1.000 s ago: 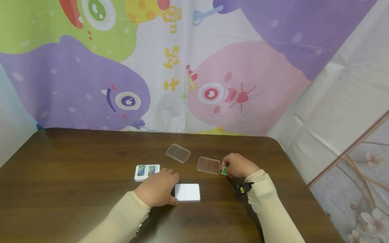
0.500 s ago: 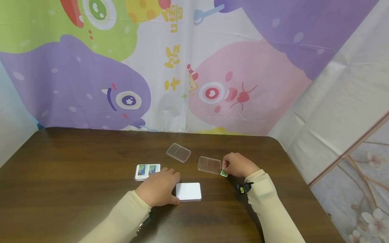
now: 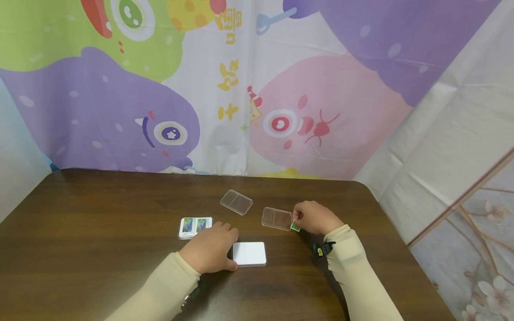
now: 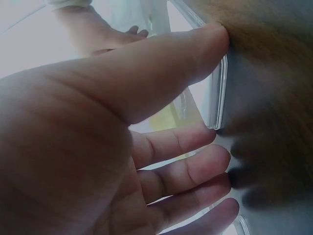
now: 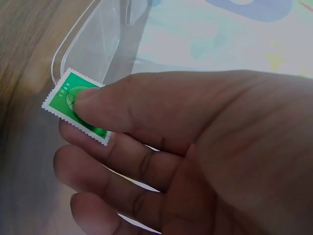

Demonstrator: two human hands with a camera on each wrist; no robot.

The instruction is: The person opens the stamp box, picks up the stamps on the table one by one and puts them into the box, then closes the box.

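My right hand pinches a small green postage stamp with white perforated edges between thumb and index finger. The stamp overlaps the right end of a clear plastic case half, whose rim shows behind it in the right wrist view. My left hand spans the left end of a plastic case with a white top, thumb at the near corner and index fingertip at the far one. The other left fingers lie loosely extended beside it.
Behind my left hand sits another clear case with two blue-green picture stamps, partly covered by the fingers. A second clear case half lies farther back. The brown wooden table ends at a printed cartoon curtain.
The green stamp shifts and tilts slightly in my right fingers beside the clear case half. My left hand stays at the white-topped case.
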